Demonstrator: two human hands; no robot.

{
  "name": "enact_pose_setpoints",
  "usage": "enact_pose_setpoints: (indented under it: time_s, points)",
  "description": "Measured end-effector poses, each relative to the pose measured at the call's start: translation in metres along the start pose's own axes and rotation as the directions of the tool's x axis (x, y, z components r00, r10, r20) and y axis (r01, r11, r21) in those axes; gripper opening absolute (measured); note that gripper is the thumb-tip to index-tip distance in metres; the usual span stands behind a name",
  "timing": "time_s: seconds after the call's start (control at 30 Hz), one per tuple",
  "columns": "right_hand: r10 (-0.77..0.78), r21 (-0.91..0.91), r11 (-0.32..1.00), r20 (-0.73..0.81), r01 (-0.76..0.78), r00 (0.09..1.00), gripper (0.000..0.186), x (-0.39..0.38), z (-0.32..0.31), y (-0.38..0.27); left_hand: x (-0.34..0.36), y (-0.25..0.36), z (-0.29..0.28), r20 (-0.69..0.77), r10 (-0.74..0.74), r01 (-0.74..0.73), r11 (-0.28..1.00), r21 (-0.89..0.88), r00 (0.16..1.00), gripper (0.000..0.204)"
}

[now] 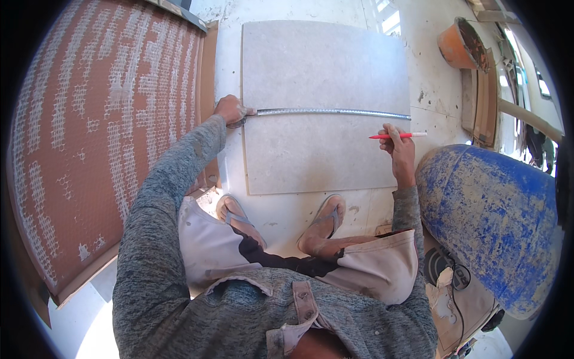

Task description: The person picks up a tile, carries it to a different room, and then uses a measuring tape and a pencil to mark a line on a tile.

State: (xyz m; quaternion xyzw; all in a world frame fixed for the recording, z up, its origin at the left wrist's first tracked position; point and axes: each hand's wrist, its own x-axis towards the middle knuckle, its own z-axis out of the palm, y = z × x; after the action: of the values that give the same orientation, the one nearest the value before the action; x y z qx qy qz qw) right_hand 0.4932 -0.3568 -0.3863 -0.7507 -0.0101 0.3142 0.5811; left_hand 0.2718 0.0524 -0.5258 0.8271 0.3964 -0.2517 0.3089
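Note:
A pale grey square-edged tile (pixel 326 72) lies on the floor before me. A silver metal measuring strip (pixel 335 112) stretches across its middle to the right edge. My left hand (pixel 232 110) is closed on the strip's left end at the tile's left edge, with the thumb side toward the tile. My right hand (pixel 394 146) holds a red marker (pixel 382 136) with a white end, level above the tile's right side, just below the strip. My feet in flip-flops stand by the tile's near edge.
Reddish mesh-marked boards (pixel 95 119) lean or lie along the left. At the upper right are an orange bucket (pixel 451 45) and wooden planks (pixel 487 113). A large scuffed blue barrel (pixel 484 221) occupies the lower right, beside a black cable (pixel 457 293) and a dusty board.

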Motion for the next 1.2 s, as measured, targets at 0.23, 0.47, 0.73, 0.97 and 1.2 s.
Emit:
enact_pose_setpoints:
  time_s: [0.23, 0.47, 0.73, 0.97, 1.2]
  points:
    - [-0.019, -0.007, 1.000, 0.043, 0.020, 0.999, 0.030, 0.006, 0.006, 0.002, -0.013, 0.001, -0.014, 0.045, 0.007, -0.008, 1.000, 0.026, 0.999, 0.065]
    - [-0.061, -0.052, 0.996, 0.140, 0.069, 0.988, 0.029, 0.014, 0.012, -0.007, -0.017, -0.003, -0.016, 0.069, 0.031, -0.027, 0.997, -0.069, 0.997, 0.059]
    - [-0.127, -0.271, 0.940, 0.282, 0.206, 0.951, 0.025, 0.023, 0.031, -0.035, -0.006, -0.011, -0.007, -0.008, 0.078, -0.078, 0.996, -0.035, 0.997, 0.053]
    - [-0.147, -0.399, 0.868, 0.363, 0.296, 0.920, 0.026, 0.039, 0.060, -0.063, 0.002, -0.016, -0.006, 0.002, 0.061, -0.061, 0.998, 0.013, 0.998, 0.053]
    - [-0.093, -0.359, 0.897, 0.419, 0.259, 0.903, 0.028, 0.058, 0.096, -0.062, 0.003, -0.022, -0.006, 0.008, 0.113, -0.113, 0.992, 0.046, 0.994, 0.052]
